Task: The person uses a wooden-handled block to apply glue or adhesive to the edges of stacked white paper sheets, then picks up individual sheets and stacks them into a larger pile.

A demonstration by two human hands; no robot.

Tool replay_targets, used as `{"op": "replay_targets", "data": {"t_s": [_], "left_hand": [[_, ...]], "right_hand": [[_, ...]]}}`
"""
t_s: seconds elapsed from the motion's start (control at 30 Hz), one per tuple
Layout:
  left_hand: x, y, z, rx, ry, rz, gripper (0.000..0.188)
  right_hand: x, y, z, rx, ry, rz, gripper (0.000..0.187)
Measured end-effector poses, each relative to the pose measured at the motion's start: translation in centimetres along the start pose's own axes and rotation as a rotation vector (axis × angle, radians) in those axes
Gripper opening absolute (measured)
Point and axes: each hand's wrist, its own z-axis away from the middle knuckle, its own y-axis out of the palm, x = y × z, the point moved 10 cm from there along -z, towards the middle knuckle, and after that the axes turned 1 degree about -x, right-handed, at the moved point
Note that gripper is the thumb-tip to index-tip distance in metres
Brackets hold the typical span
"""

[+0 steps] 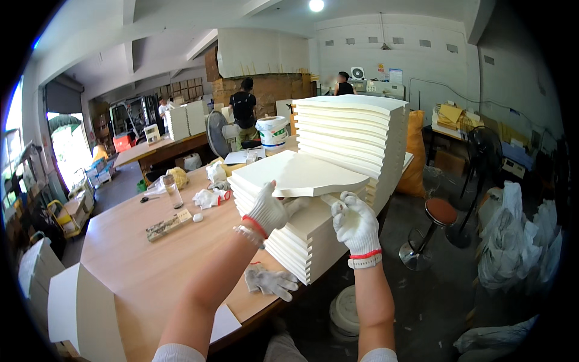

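Observation:
My left hand [268, 211], in a white knit glove with a red cuff, grips the near edge of a white board piece [319, 175] with a curved outline. Its thumb shows at the edge and its fingers reach underneath. Close to the same edge, my right hand [356, 224], gloved alike, has its fingers curled together; a small pale bit shows at the fingertips, too unclear to name. Beneath the board piece is a low stack of white pieces [295, 250] with notched sides. Behind it rises a taller stack of similar pieces [344, 133].
A loose glove [271, 282] lies by the low stack on the wooden table [151, 271]. Farther off are a glass bottle [173, 192], scissors [148, 199], a white bucket [272, 131] and a fan [218, 134]. A stool [440, 212] stands right. Several people are in the background.

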Motion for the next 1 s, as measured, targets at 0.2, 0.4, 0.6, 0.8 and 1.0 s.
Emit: {"op": "replay_targets", "data": {"t_s": [0.2, 0.4, 0.6, 0.8, 1.0], "left_hand": [[-0.8, -0.7, -2.0, -0.274, 0.198, -0.054, 0.03], [-5.6, -0.8, 0.3, -0.191, 0.317, -0.123, 0.017], [-13.0, -8.0, 13.7, -0.275, 0.446, -0.371, 0.009], [-14.6, -22.6, 33.0, -0.437, 0.437, -0.38, 0.039], [-12.5, -35.5, 39.5, -0.48, 0.454, -0.388, 0.057]], "right_hand": [[-1.7, -0.2, 3.1, 0.063, 0.087, 0.191, 0.015], [-13.8, -0.3, 7.6, 0.233, 0.507, 0.547, 0.033], [-20.0, -1.0, 6.1, 0.122, 0.464, 0.598, 0.046], [-23.8, 2.9, 2.0, 0.063, 0.45, 0.837, 0.045], [-37.7, -5.2, 1.9, 0.337, 0.786, 0.99, 0.033]]}}
